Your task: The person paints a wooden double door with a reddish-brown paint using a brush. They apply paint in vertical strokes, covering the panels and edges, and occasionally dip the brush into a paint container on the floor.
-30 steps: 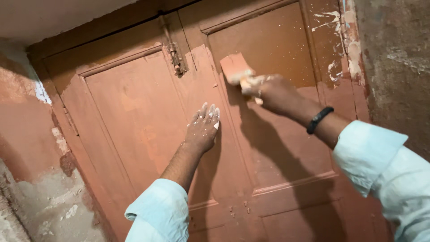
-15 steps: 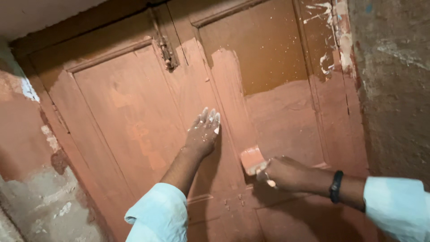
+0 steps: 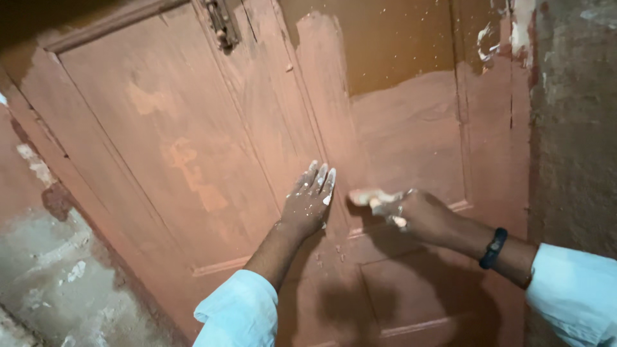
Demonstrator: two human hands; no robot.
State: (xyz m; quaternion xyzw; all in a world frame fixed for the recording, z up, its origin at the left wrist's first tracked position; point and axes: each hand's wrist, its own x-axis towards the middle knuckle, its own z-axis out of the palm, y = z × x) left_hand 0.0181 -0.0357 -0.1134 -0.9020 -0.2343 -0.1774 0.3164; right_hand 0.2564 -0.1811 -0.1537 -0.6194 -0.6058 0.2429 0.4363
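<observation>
A panelled wooden door (image 3: 193, 148) fills most of the view, coated in reddish-brown paint, with a darker bare patch (image 3: 385, 45) left at twelve o'clock on its right leaf. The left hand (image 3: 308, 199) lies flat on the door near the centre, its fingers (image 3: 321, 177) together and pointing up toward twelve, flecked with pale paint and holding nothing. Just beside it at three o'clock, the right hand (image 3: 418, 215) is closed around the handle of a paintbrush (image 3: 373, 198), whose pale bristle end points toward nine and sits against the wood at the panel's lower edge. A black band (image 3: 493, 248) circles the right wrist, and both forearms run back toward five and six o'clock into light blue sleeves (image 3: 241, 311). A metal latch (image 3: 222, 26) hangs at eleven o'clock where the leaves meet. Rough plaster wall (image 3: 572, 128) stands at three o'clock, and a patchy, flaking wall (image 3: 45, 257) at eight.
</observation>
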